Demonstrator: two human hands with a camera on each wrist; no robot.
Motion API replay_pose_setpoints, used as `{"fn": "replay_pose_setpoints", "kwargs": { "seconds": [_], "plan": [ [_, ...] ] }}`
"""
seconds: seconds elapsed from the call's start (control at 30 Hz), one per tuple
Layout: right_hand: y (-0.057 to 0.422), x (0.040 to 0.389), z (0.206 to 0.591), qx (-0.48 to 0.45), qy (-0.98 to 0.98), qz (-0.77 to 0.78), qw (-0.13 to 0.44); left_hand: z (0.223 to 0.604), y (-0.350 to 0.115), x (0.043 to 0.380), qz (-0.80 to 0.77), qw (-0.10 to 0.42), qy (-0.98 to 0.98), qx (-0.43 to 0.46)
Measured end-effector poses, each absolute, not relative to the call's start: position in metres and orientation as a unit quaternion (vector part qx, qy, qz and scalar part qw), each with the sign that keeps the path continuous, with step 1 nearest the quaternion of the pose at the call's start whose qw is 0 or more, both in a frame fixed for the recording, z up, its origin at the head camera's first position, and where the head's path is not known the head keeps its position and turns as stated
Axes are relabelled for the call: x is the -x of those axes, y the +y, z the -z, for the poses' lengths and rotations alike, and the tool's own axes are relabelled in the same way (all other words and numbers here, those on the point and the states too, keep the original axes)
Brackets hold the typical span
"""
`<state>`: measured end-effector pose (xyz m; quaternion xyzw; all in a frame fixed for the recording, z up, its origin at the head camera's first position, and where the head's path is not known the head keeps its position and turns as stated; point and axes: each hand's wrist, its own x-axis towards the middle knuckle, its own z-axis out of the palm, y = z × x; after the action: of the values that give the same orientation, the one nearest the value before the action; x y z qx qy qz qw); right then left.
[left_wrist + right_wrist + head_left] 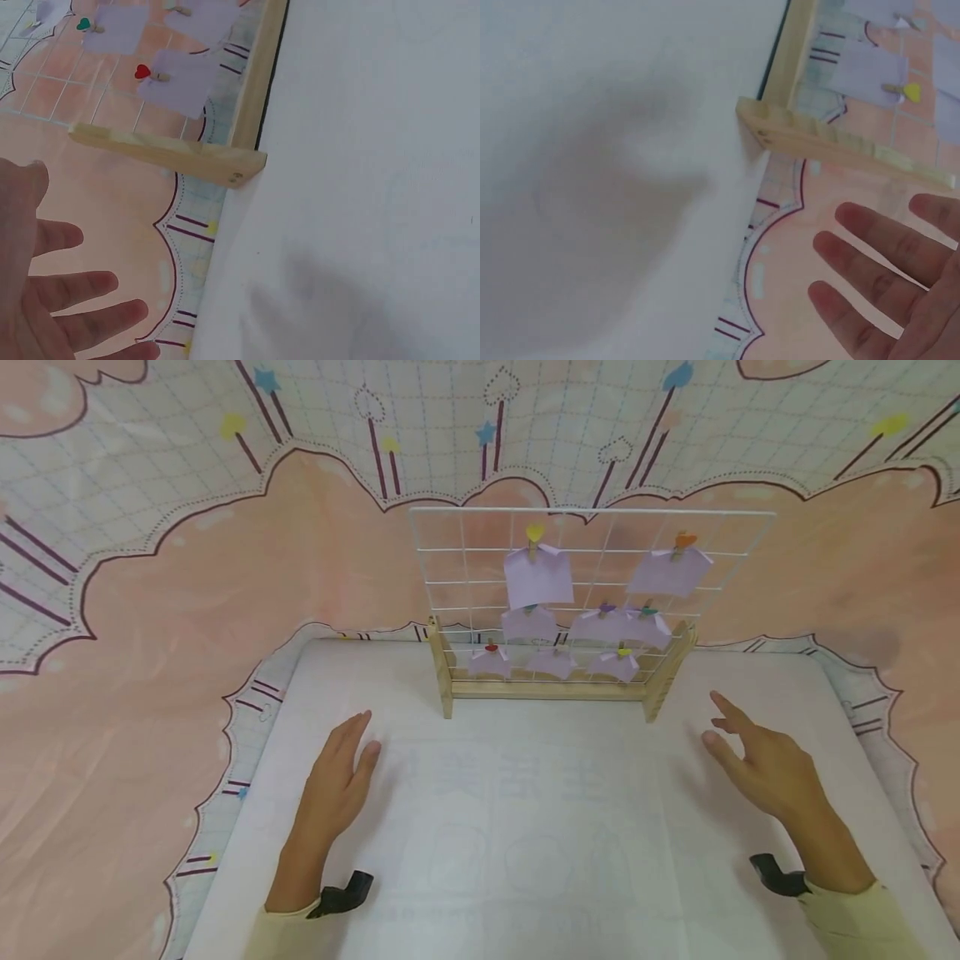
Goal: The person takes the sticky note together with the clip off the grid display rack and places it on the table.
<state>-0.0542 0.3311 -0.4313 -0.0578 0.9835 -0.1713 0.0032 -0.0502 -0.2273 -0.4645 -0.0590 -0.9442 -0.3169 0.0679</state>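
A white wire grid rack on a wooden stand stands at the back of the white board. Several small purple paper notes hang on it from little clothespins with coloured heart tops, such as a yellow one and an orange one. My left hand hovers left of the stand, holding nothing, its fingers spread in the left wrist view. On the other side my right hand is held over the board with extended fingers, also holding nothing. Neither hand touches the rack.
The white board lies under both hands, with faint markings showing through it. Around and behind it spreads a peach cloth with a cloud-edged grid pattern. Black straps are at both wrists, by the light sleeves.
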Motion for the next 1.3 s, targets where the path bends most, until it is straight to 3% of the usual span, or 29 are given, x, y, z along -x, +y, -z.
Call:
{"fn": "replay_pose_setpoints", "kwargs": {
  "seconds": [0.57,1.3],
  "plan": [
    [0.287,0.084,0.448,0.103,0.947,0.3,-0.058,0.478,-0.188,0.067,0.444,0.057,-0.894,-0.009],
    [0.224,0.105,0.456,0.118,0.901,0.404,-0.103,0.488,-0.146,0.08,0.526,-0.003,-0.85,-0.037]
  ]
}}
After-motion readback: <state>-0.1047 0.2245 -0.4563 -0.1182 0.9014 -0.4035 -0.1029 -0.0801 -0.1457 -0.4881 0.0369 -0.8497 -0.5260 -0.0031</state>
